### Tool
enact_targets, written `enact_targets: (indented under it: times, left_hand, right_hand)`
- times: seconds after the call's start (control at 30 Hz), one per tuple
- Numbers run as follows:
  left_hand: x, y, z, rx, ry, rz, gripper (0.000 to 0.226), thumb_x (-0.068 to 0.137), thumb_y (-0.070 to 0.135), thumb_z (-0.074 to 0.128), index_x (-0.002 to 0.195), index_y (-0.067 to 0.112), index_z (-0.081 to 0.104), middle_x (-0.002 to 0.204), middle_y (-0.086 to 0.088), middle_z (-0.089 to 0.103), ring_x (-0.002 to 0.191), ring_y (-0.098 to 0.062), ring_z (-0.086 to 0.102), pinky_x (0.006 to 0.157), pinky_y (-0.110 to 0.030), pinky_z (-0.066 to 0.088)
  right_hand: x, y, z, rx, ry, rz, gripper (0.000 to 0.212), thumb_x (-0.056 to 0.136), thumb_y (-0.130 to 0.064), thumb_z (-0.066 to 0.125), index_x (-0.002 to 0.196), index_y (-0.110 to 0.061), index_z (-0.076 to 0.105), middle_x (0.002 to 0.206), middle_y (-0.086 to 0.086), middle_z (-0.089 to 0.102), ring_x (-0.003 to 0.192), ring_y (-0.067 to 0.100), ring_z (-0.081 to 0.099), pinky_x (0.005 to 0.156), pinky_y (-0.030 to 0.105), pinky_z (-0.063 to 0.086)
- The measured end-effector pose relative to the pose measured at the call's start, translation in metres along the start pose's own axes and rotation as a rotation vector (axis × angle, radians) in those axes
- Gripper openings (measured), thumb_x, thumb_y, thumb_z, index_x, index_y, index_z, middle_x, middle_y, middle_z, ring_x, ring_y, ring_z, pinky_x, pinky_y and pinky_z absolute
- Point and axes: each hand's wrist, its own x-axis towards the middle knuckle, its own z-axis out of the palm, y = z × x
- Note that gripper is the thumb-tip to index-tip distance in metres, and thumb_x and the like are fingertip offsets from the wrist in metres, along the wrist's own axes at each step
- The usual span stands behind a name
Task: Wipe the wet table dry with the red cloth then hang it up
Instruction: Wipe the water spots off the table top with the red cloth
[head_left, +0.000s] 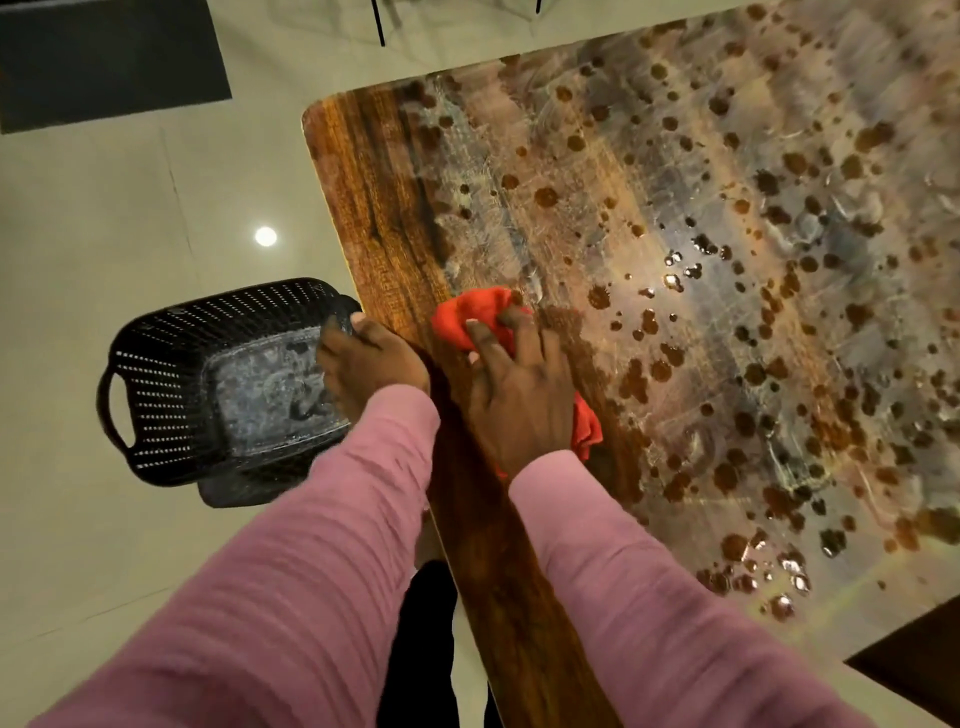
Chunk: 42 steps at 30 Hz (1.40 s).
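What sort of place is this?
Likely a home dining or kitchen area: a water-spotted wood-grain table, glossy pale floor tiles, and a black perforated plastic basket that the left hand grips beside it. The right hand holds a red cloth on the table.
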Motion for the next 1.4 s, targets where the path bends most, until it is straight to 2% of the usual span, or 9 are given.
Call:
enact_targets:
  times: [0.13,0.37,0.47,0.6,0.7,0.83,1.1,1.3,1.4]
  left_hand:
    - [0.010,0.004,0.016,0.054,0.041,-0.025,0.046,0.099,0.043,0.032,0.134,0.016,0.046,0.138,-0.015,0.048,0.122,-0.036,0.046,0.096,-0.042,0.033]
    - [0.011,0.001,0.019,0.082,0.070,0.015,0.047,0.099,0.041,0.029,0.134,0.015,0.044,0.138,-0.014,0.047,0.119,-0.038,0.048,0.092,-0.045,0.037]
    - [0.008,0.002,0.020,0.088,0.091,0.035,0.050,0.095,0.042,0.027,0.132,0.015,0.048,0.135,-0.014,0.050,0.116,-0.038,0.050,0.090,-0.046,0.038]
    - [0.007,0.002,0.022,0.072,0.131,0.052,0.052,0.092,0.044,0.027,0.130,0.019,0.051,0.132,-0.013,0.053,0.113,-0.038,0.053,0.087,-0.044,0.039]
    - [0.009,0.001,0.022,0.088,0.130,0.051,0.053,0.092,0.045,0.024,0.131,0.019,0.050,0.133,-0.013,0.052,0.114,-0.038,0.052,0.089,-0.046,0.039]
    - [0.009,0.001,0.020,0.121,0.101,0.058,0.051,0.096,0.043,0.024,0.134,0.018,0.046,0.137,-0.013,0.049,0.118,-0.038,0.049,0.092,-0.048,0.037]
    - [0.008,0.000,0.017,0.109,0.051,0.061,0.042,0.098,0.037,0.034,0.133,0.018,0.046,0.135,-0.015,0.049,0.118,-0.038,0.048,0.091,-0.048,0.036]
    - [0.004,0.005,0.016,0.116,0.075,0.082,0.044,0.098,0.039,0.028,0.131,0.016,0.047,0.133,-0.016,0.051,0.114,-0.038,0.051,0.089,-0.048,0.036]
    - [0.003,0.004,0.014,0.110,0.060,0.078,0.042,0.099,0.036,0.031,0.130,0.014,0.048,0.132,-0.017,0.051,0.114,-0.038,0.050,0.089,-0.048,0.035]
  right_hand:
    - [0.000,-0.001,0.007,0.008,-0.060,-0.072,0.027,0.084,-0.025,0.062,0.109,-0.022,0.070,0.122,0.013,0.058,0.102,0.039,0.051,0.081,0.045,0.045]
    - [0.047,0.021,0.001,-0.006,0.048,0.367,0.036,0.088,-0.023,0.045,0.117,-0.026,0.065,0.124,0.010,0.052,0.107,0.034,0.047,0.087,0.043,0.042]
    - [0.043,0.000,0.005,0.056,0.002,0.182,0.051,0.079,-0.034,0.033,0.116,-0.018,0.065,0.120,0.012,0.058,0.102,0.035,0.050,0.087,0.039,0.040]
    - [0.040,0.004,0.002,0.070,-0.088,-0.101,0.038,0.082,-0.027,0.045,0.109,-0.012,0.067,0.109,0.010,0.065,0.095,0.034,0.055,0.080,0.041,0.048]
    - [0.058,0.024,-0.004,0.013,-0.009,0.026,0.023,0.087,-0.018,0.058,0.107,-0.017,0.070,0.111,0.008,0.063,0.100,0.032,0.055,0.079,0.037,0.048]
    - [0.078,0.019,-0.003,0.054,0.091,0.334,0.028,0.087,-0.016,0.057,0.112,-0.020,0.069,0.113,0.006,0.060,0.106,0.030,0.052,0.083,0.035,0.043]
    - [0.056,-0.020,0.012,0.083,-0.114,-0.056,0.025,0.088,-0.023,0.054,0.107,-0.018,0.070,0.117,0.005,0.059,0.106,0.030,0.049,0.071,0.039,0.050]
    - [0.097,0.008,0.005,0.091,0.041,0.306,0.029,0.092,-0.016,0.051,0.118,-0.020,0.065,0.122,0.007,0.055,0.112,0.027,0.048,0.092,0.033,0.035]
    - [0.095,-0.009,0.011,0.081,0.048,0.271,0.030,0.087,-0.018,0.055,0.115,-0.021,0.067,0.119,0.006,0.056,0.108,0.028,0.050,0.088,0.033,0.038]
